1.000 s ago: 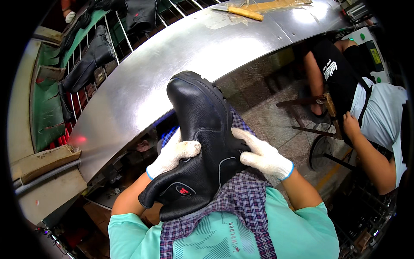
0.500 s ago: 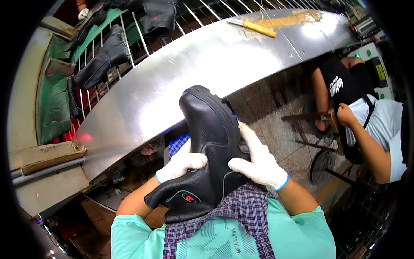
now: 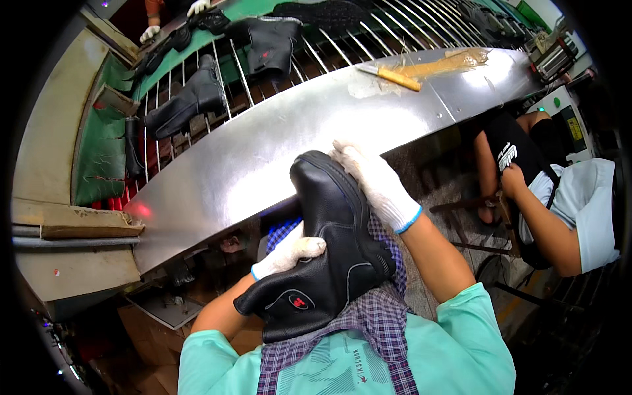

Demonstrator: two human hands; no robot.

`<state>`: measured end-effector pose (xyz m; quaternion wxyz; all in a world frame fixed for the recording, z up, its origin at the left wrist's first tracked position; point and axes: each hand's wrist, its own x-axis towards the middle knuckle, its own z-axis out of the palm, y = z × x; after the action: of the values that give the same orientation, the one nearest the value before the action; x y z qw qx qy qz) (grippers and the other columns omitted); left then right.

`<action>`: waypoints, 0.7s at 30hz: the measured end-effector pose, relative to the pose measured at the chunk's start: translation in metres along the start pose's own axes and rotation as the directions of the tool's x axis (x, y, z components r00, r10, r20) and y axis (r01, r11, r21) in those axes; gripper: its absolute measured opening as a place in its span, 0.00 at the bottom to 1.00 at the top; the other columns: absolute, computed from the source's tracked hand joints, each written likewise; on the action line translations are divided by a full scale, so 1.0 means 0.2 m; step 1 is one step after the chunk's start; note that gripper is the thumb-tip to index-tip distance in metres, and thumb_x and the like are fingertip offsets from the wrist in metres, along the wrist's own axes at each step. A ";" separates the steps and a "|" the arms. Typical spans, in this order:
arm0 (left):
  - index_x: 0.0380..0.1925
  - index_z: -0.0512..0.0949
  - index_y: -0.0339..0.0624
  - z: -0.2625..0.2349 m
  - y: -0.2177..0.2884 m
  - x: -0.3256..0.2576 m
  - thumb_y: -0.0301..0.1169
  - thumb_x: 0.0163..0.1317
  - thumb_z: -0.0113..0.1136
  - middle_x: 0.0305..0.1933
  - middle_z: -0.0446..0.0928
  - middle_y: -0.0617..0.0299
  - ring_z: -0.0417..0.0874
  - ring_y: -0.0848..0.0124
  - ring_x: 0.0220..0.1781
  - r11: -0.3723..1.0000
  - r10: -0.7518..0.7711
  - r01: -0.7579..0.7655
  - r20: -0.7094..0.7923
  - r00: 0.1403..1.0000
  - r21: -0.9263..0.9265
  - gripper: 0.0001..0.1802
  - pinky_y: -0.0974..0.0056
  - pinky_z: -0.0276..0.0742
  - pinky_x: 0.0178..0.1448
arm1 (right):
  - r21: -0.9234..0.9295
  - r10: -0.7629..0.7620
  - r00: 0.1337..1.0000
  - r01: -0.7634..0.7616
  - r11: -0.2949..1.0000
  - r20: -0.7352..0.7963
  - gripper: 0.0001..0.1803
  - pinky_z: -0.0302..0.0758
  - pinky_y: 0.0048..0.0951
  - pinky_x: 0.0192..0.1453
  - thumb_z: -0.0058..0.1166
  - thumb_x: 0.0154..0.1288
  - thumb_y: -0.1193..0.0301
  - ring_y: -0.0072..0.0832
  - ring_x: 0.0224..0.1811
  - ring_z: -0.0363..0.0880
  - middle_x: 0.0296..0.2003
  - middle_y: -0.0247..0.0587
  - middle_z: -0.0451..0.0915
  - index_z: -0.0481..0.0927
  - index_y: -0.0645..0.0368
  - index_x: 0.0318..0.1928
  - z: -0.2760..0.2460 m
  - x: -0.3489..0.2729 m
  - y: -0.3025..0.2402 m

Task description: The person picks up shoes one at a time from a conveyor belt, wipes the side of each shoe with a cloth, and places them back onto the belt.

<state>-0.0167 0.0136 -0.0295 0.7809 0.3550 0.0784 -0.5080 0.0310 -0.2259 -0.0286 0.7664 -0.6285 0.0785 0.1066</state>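
A black leather boot [image 3: 324, 207] lies against my checked apron [image 3: 375, 309], toe pointing away from me and its sole edge turned to the right. My left hand [image 3: 289, 253], in a white knit glove, is closed on the boot's ankle with the thumb across the front; its other fingers are hidden underneath. White-gloved too, my right hand [image 3: 375, 181] is at the toe end of the sole. Its fingers bend over the sole's edge, and the thumb is out of sight. A red emblem marks the boot's shaft, which opens toward my lower left.
A curved metal table [image 3: 263, 161] spans the area ahead. On it lies a yellow-handled knife [image 3: 395, 78] beside brown tape. Beyond, a roller rack [image 3: 240, 76] carries more black boots [image 3: 187, 102]. A co-worker [image 3: 559, 204] sits at right; another person's gloved hands [image 3: 150, 34] show at far left.
My right hand has slid from the middle of the sole up to the toe. The boot has shifted slightly right and toward me, while my left hand keeps its hold at the ankle.
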 end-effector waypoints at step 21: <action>0.67 0.75 0.31 -0.62 0.34 -0.48 0.28 0.78 0.65 0.56 0.86 0.53 0.87 0.71 0.52 0.614 0.789 -0.471 -0.494 0.364 0.633 0.23 0.64 0.88 0.56 | 0.375 0.002 1.000 -0.013 0.927 0.031 0.29 0.83 0.46 0.74 0.54 0.84 0.59 0.45 0.64 0.87 0.67 0.54 0.83 0.73 0.65 0.74 -0.06 0.11 -0.37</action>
<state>0.0255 0.1788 -0.0421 0.7244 0.6746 0.1394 0.0277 0.0712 -0.2511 0.0339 0.8730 -0.4686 0.0881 0.1021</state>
